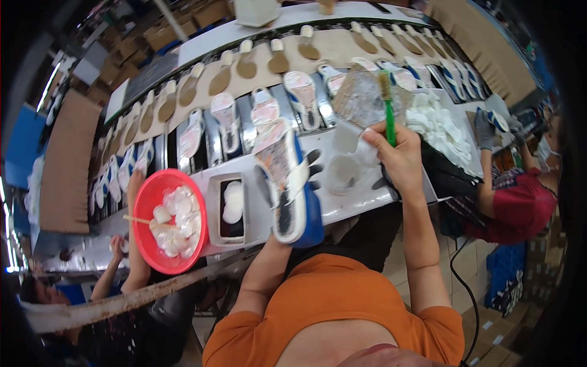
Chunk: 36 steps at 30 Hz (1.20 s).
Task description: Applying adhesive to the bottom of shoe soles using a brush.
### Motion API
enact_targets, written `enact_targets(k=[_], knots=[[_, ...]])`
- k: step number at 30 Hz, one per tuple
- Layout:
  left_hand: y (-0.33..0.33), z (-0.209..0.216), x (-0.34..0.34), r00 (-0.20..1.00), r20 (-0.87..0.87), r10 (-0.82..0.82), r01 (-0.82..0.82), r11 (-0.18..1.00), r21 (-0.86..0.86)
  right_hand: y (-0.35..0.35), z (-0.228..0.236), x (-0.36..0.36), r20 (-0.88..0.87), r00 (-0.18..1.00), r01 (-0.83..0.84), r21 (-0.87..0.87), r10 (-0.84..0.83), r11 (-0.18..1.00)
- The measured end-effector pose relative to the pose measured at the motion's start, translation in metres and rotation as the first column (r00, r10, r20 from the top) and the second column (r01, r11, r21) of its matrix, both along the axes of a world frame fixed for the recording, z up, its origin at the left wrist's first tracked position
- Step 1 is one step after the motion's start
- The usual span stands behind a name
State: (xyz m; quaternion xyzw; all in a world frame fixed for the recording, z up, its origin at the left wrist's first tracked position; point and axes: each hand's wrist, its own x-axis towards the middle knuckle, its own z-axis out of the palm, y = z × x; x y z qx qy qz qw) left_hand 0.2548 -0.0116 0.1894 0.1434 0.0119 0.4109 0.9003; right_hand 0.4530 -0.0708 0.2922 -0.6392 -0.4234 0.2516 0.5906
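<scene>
My left hand [313,164], its fingertips covered in dark grey, is closed around a blue-and-white sandal [282,177] held upright above the table edge. The sandal's top surface looks bare and patchy, with a white strap across it; most of the palm is hidden behind it. In my right hand [400,158] is a green-handled brush [389,113], bristles up, apart from the sandal. A translucent plastic container [341,174] stands on the table between my hands. Behind it lies a stained board [370,98].
A pink basin [142,235] with white round pieces and a wooden stick stands left, beside a grey tray [214,211] holding white pads. Sandals [226,116] and tan insoles [221,76] line the conveyor. White cloth-like pieces [435,125] are piled right. People work on both sides.
</scene>
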Motion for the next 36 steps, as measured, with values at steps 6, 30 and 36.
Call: enact_targets(k=[6, 30, 36], knots=[[-0.016, -0.003, 0.001, 0.855, -0.462, 0.234, -0.107, 0.953, 0.285, 0.022, -0.027, -0.044, -0.009, 0.993, -0.115, 0.05, 0.115, 0.992], [0.02, -0.041, -0.009, 0.821, -0.473, 0.321, -0.305, 0.946, 0.112, -0.007, 0.076, -0.009, 0.184, 0.702, -0.693, -0.049, 0.688, 0.719], [0.024, -0.15, -0.025, 0.759, -0.642, 0.108, -0.08, 0.994, 0.072, 0.021, 0.058, -0.039, 0.104, 0.394, -0.875, -0.261, 0.913, 0.407]])
